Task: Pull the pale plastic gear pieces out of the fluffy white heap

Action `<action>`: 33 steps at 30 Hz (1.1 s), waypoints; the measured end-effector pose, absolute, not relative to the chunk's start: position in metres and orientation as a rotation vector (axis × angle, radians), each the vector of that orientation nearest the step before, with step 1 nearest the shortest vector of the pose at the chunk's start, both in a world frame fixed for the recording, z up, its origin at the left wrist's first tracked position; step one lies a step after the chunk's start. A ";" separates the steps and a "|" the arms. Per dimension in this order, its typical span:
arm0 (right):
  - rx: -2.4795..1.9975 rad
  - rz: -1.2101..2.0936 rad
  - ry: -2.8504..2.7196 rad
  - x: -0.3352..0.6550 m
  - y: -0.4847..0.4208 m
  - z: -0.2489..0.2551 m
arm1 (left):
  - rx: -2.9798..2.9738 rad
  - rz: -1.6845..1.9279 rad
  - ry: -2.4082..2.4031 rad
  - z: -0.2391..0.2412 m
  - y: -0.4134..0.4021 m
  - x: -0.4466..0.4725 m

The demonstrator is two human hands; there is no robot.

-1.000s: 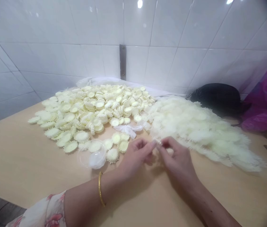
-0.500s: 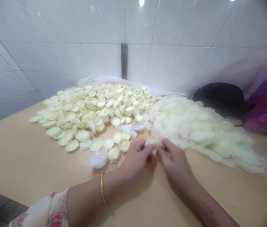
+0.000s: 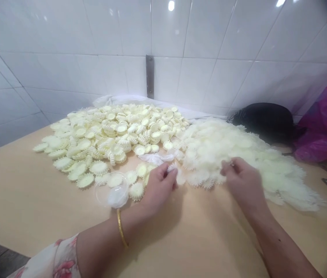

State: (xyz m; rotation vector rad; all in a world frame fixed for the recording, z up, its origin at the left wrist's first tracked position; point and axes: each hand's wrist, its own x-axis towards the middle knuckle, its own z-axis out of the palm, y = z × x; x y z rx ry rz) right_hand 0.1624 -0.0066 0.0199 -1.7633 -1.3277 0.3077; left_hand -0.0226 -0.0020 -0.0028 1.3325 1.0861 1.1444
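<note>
My left hand (image 3: 160, 186) is closed in a pinch on a small whitish, frilly-edged petal piece (image 3: 173, 168), which shows at the thumb and fingertips. My right hand (image 3: 246, 187) has its fingers drawn together over the near edge of a heap of thin, pale, fringed petal discs (image 3: 227, 144); whatever is between the fingertips is too blurred to make out. Left of my hands spreads a big heap of cream, cup-like discs with notched rims (image 3: 119, 127). A clear round plastic container (image 3: 119, 196) stands beside my left wrist.
A crumpled white strip (image 3: 156, 158) lies between the heaps. At the back right are a black rounded object (image 3: 267, 120) and a magenta plastic bag (image 3: 321, 123). White cloth or plastic (image 3: 169, 103) runs along the tiled wall (image 3: 204, 31) behind the wooden table (image 3: 9, 181).
My hands were together over a small frilly piece. My right hand has moved away to the right, to the sheer petal heap; my left hand keeps its pinch.
</note>
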 end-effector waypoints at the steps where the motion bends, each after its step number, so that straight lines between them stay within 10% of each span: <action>1: -1.700 0.397 -1.366 0.162 -0.007 0.020 | 1.367 1.145 1.093 -0.003 -0.001 -0.023; 13: -1.314 1.084 -1.268 0.145 -0.011 0.014 | 1.997 0.989 1.120 0.004 -0.013 -0.020; 33: -1.265 1.132 -1.411 0.127 -0.024 0.016 | 1.561 1.068 1.074 0.004 -0.008 -0.018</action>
